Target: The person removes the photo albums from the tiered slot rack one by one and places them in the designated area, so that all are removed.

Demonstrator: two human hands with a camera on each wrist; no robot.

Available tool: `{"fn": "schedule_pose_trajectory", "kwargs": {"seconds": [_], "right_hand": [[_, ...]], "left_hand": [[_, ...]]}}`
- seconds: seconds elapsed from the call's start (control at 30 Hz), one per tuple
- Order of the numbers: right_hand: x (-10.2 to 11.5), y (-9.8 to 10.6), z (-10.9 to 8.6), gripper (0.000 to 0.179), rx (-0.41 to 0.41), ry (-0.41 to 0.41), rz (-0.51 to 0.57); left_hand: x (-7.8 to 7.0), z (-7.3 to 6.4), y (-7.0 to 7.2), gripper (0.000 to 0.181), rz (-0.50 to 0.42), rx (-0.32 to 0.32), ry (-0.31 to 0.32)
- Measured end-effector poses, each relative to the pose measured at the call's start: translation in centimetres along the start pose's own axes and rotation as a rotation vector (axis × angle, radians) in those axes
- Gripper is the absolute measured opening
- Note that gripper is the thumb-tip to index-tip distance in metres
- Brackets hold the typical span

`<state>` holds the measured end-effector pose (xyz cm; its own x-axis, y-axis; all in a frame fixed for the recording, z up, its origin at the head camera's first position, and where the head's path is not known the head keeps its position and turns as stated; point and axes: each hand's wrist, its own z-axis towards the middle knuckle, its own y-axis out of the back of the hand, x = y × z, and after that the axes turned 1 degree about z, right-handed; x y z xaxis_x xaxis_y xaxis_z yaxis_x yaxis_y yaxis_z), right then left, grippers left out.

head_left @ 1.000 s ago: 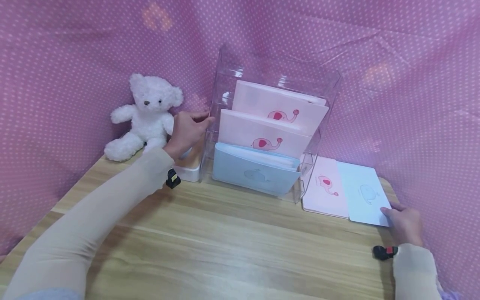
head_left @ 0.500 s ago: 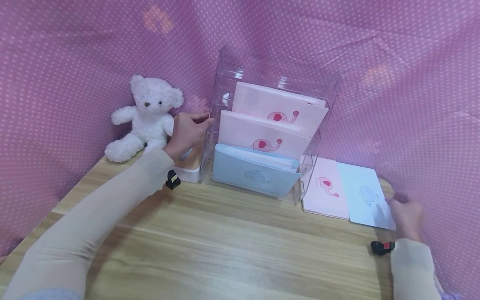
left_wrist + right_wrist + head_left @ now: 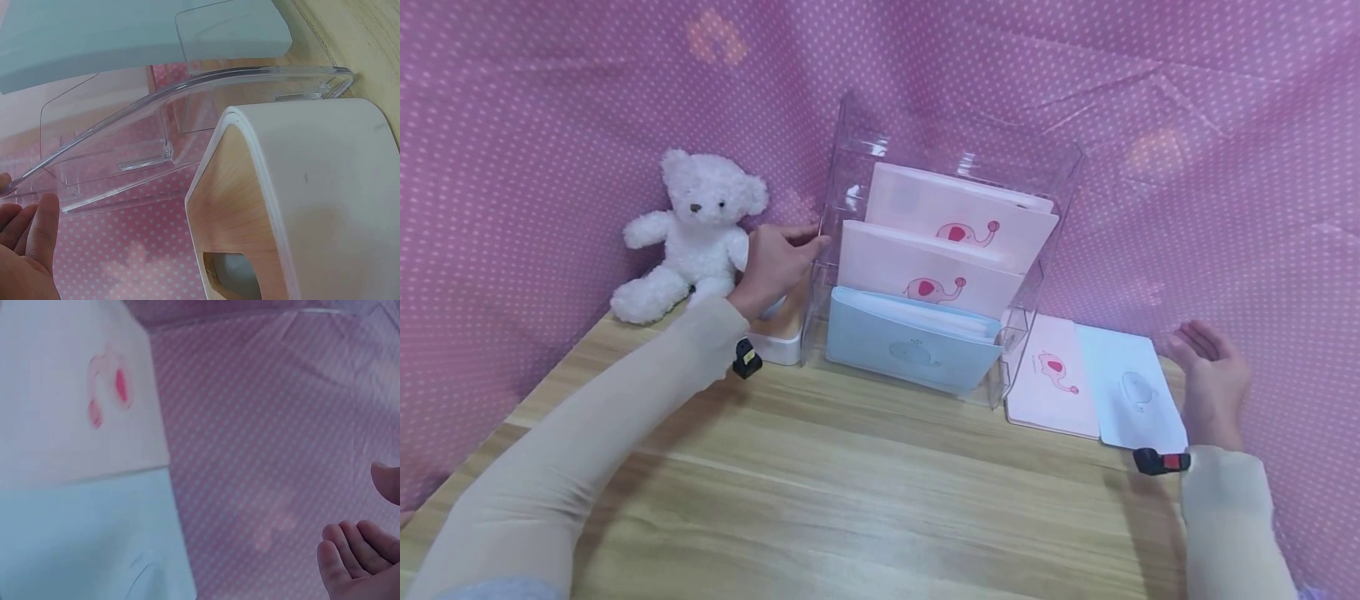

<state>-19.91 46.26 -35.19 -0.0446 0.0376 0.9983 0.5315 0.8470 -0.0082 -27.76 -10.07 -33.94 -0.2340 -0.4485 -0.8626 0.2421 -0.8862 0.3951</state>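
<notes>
At the left side of a clear plastic rack (image 3: 925,142), my left hand (image 3: 778,262) pinches the rack's edge between thumb and fingers. In the left wrist view those fingertips meet the clear rim (image 3: 125,119). The tiers bear pink notebooks with an elephant print, one in the middle (image 3: 880,267) and one at the back (image 3: 910,196), and a light blue whale notebook (image 3: 865,342) in front. Right of the rack, a pink notebook (image 3: 1048,408) and a blue notebook (image 3: 1123,350) lie side by side. My right hand (image 3: 1213,387) hovers by the blue one's right edge, palm showing, fingers loosely bent, holding nothing.
A white teddy bear (image 3: 688,246) sits at the back left of the wooden table (image 3: 850,483). Between bear and rack stands a white box with a wood-coloured inside (image 3: 325,187). A pink dotted cloth (image 3: 1150,208) hangs behind and at both sides.
My right hand has let go of the blue notebook's near right corner, risen away from it and turned with its fingers loosened. My left hand keeps its grip on the rack.
</notes>
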Motion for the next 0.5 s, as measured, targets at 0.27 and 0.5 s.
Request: {"fn": "schedule_pose_trajectory", "kwargs": {"seconds": [0.27, 0.5], "right_hand": [[3.4, -2.4, -1.3, 0.064, 0.161, 0.117, 0.149], [5.7, -5.5, -2.9, 0.060, 0.272, 0.239, 0.350]], "left_hand": [[-0.1, -0.1, 0.0, 0.038, -0.005, -0.001, -0.001], [0.0, 0.0, -0.1, 0.037, 0.001, -0.005, -0.006]]}}
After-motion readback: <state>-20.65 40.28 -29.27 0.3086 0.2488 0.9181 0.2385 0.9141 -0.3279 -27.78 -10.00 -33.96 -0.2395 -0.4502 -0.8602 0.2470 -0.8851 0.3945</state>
